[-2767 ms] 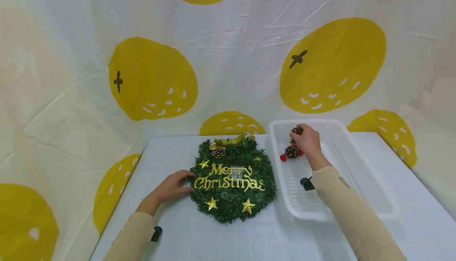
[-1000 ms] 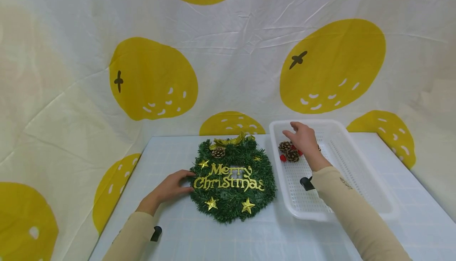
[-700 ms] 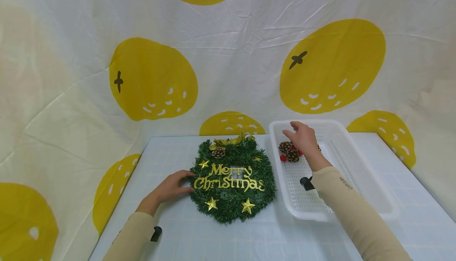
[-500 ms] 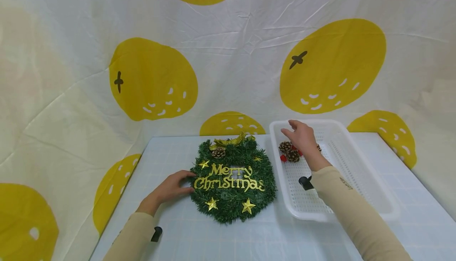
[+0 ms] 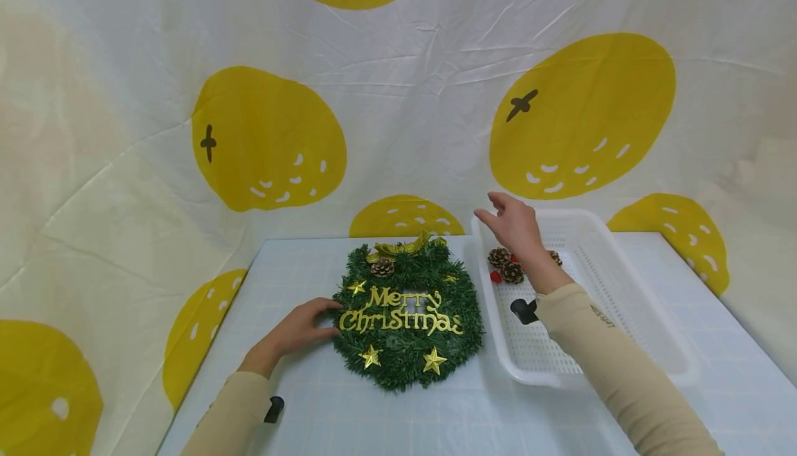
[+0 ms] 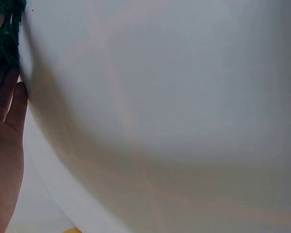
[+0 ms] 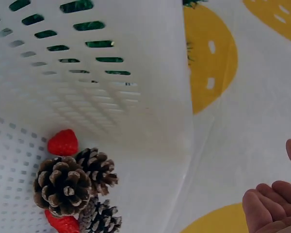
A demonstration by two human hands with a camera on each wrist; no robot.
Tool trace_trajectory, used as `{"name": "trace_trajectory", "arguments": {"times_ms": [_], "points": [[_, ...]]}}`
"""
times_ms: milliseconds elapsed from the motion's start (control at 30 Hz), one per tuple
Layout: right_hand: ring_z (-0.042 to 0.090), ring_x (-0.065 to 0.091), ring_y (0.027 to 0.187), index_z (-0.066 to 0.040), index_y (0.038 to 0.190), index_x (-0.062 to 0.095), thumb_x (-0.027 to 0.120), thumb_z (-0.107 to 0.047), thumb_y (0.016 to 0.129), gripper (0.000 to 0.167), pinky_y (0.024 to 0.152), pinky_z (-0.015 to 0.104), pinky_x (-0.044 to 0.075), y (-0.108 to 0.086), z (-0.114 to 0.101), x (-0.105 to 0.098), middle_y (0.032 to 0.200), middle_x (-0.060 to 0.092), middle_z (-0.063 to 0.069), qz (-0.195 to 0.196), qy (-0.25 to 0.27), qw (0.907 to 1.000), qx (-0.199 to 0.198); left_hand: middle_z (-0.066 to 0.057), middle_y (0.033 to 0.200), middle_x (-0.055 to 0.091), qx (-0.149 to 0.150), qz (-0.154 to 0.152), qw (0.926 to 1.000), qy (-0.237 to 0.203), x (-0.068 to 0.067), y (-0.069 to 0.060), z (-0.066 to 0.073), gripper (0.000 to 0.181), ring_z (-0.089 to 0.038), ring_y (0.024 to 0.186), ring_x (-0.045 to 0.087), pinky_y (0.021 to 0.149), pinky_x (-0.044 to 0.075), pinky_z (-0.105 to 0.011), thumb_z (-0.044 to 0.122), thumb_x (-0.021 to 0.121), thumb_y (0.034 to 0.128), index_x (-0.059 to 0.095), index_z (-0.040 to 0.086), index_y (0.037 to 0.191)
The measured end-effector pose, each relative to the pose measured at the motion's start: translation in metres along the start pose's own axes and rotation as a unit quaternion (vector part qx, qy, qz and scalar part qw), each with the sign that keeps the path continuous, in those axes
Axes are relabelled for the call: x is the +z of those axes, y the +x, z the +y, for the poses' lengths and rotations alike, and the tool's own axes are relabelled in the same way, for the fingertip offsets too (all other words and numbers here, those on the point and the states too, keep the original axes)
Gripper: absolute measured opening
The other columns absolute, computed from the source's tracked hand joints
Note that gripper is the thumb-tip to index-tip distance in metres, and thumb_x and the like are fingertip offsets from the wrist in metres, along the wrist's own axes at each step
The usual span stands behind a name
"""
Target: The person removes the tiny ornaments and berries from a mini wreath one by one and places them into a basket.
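Note:
A green Christmas wreath [image 5: 405, 362] lies flat on the table, with gold "Merry Christmas" lettering [image 5: 401, 320], gold stars, a pine cone and a gold ribbon. My left hand [image 5: 297, 328] grips its left edge; in the left wrist view, greenery [image 6: 7, 39] sits between thumb and fingers. Over the far left corner of a white plastic basket [image 5: 535, 371] is my right hand [image 5: 517, 226], holding nothing, its thumb and forefinger apart. Inside the basket are pine cones [image 7: 62, 187] and red berry-like pieces [image 7: 63, 142], partly hidden by my right arm in the head view.
A pale blue checked cloth [image 5: 349, 421] covers the table. Behind it hangs a white curtain [image 5: 423, 131] printed with large yellow fruit. The basket's raised rim stands just right of the wreath.
Earlier my right hand held a pine cone; it let it go in the basket's far left part. Since then the hand has risen and moved left. My left hand stays put.

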State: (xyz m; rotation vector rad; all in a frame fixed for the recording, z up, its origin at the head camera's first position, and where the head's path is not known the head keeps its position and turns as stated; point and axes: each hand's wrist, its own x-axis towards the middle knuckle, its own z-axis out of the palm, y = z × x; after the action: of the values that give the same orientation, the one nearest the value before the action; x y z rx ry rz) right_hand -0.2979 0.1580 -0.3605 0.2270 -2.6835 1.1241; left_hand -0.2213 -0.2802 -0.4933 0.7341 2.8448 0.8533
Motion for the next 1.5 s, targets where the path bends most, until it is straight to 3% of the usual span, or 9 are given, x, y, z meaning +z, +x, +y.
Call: {"name": "trace_trajectory", "arguments": {"times_ms": [433, 1000, 1500], "points": [[0.039, 0.054, 0.122, -0.003, 0.144, 0.046, 0.062, -0.032, 0.097, 0.058, 0.098, 0.053, 0.047, 0.000, -0.033, 0.008, 0.140, 0.052, 0.021, 0.001, 0.026, 0.9989, -0.040, -0.012, 0.132, 0.058, 0.002, 0.003, 1.0000, -0.004, 0.000, 0.000, 0.000, 0.051, -0.035, 0.126, 0.050, 0.108, 0.037, -0.053, 0.032, 0.073, 0.0886, 0.059, 0.008, 0.131], [0.036, 0.052, 0.126, -0.007, 0.146, 0.045, 0.061, -0.033, 0.098, 0.057, 0.100, 0.050, 0.047, -0.006, -0.053, 0.027, 0.143, 0.050, 0.018, -0.026, 0.058, 0.9970, -0.044, -0.011, 0.131, 0.058, 0.006, 0.003, 1.0000, 0.002, 0.000, -0.001, 0.001, 0.051, -0.035, 0.126, 0.050, 0.108, 0.037, -0.053, 0.035, 0.072, 0.0894, 0.059, 0.008, 0.131], [0.037, 0.052, 0.125, -0.007, 0.146, 0.045, 0.063, -0.036, 0.097, 0.060, 0.099, 0.051, 0.047, -0.010, -0.063, 0.050, 0.144, 0.049, 0.016, -0.041, 0.045, 0.9970, -0.047, -0.011, 0.131, 0.058, 0.005, 0.002, 1.0000, -0.007, 0.000, -0.001, 0.001, 0.052, -0.034, 0.126, 0.050, 0.108, 0.037, -0.052, 0.035, 0.072, 0.0889, 0.059, 0.008, 0.131]]}}
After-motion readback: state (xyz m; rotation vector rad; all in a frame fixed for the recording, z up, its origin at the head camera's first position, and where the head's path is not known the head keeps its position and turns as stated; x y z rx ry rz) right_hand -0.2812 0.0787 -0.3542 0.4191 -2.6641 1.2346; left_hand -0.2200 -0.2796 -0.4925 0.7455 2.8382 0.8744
